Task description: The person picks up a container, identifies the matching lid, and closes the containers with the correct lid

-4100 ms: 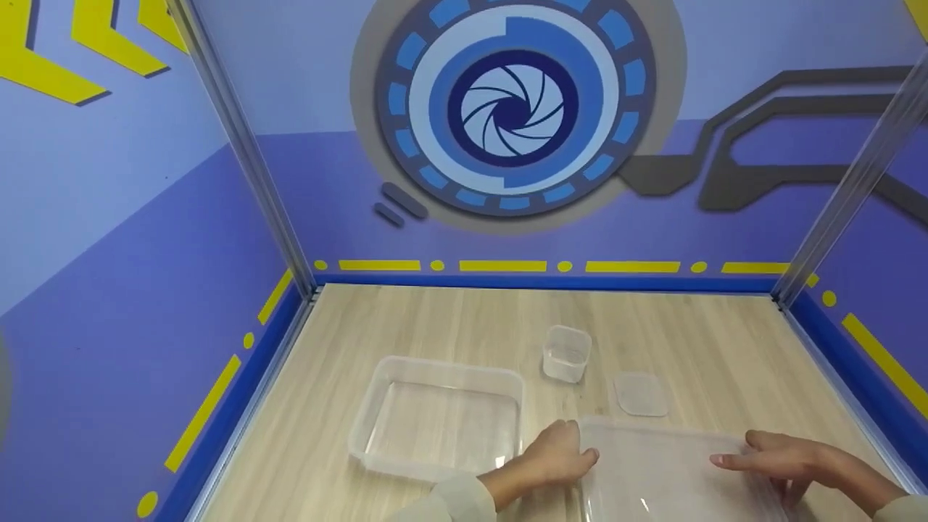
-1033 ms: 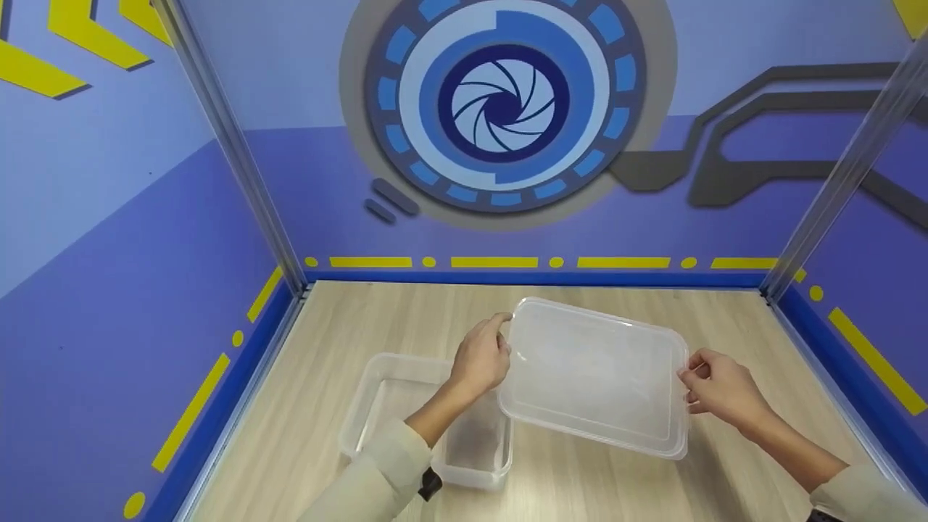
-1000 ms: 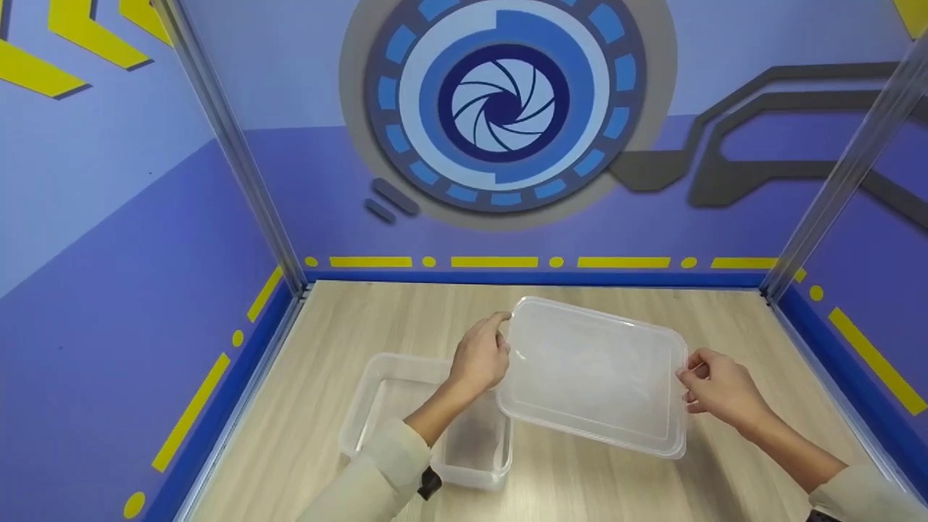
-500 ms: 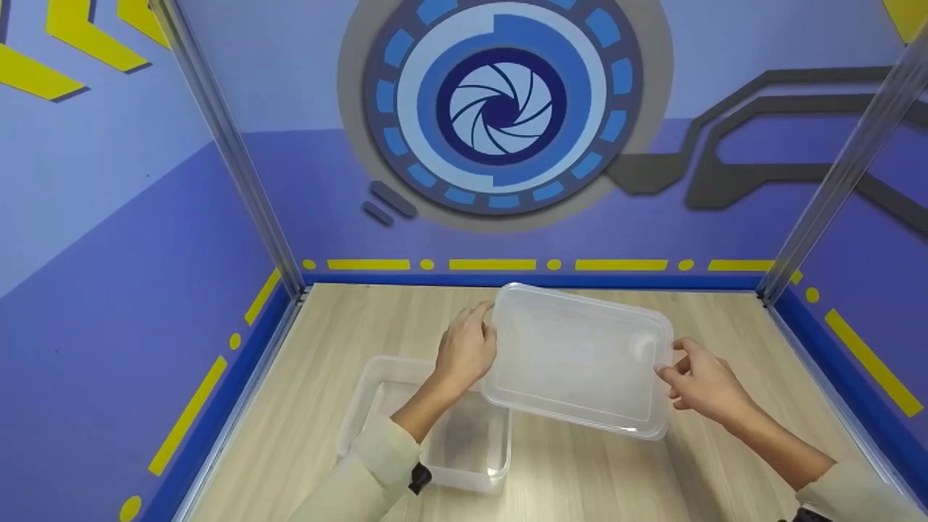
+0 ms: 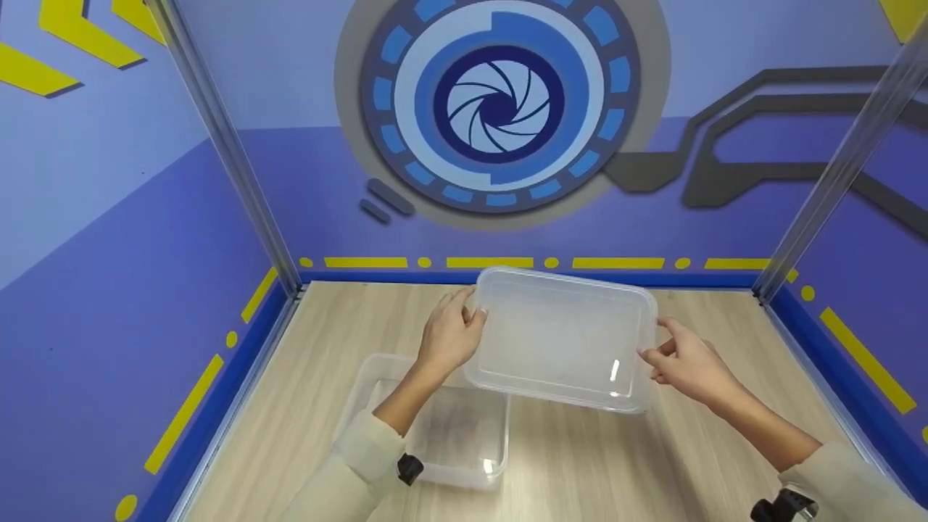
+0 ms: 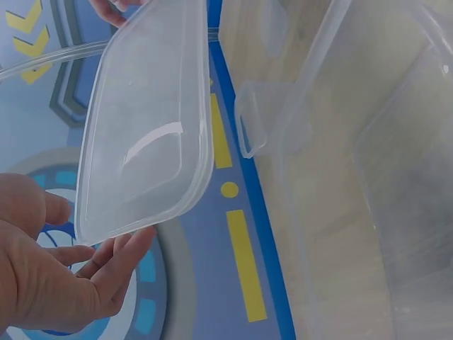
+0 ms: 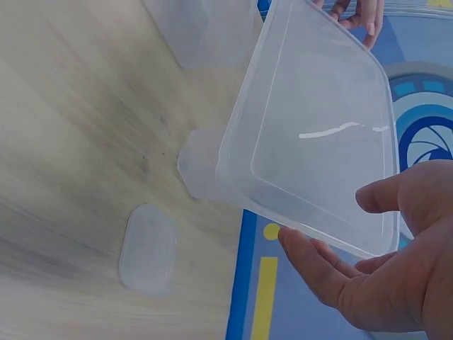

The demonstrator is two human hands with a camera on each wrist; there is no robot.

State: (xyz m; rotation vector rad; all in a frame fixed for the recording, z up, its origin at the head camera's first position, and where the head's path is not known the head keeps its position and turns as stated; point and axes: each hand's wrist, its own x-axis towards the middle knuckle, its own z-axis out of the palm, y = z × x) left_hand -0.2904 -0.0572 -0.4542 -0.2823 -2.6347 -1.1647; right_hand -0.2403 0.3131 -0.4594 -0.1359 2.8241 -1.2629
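One translucent lid (image 5: 562, 337) is held — tilted — by left hand (image 5: 447, 337) and right hand (image 5: 692, 366).

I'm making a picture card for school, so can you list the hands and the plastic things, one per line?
Left hand: holds one end of the big lid
Right hand: holds the other end
Big lid: clear, tilted, held above the table
Big box: open, on the table
Small cup: on the table
Small lid: near the small cup, apart

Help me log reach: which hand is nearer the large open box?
Left. The left hand hangs near the far side of the box; the right hand is well to its right.
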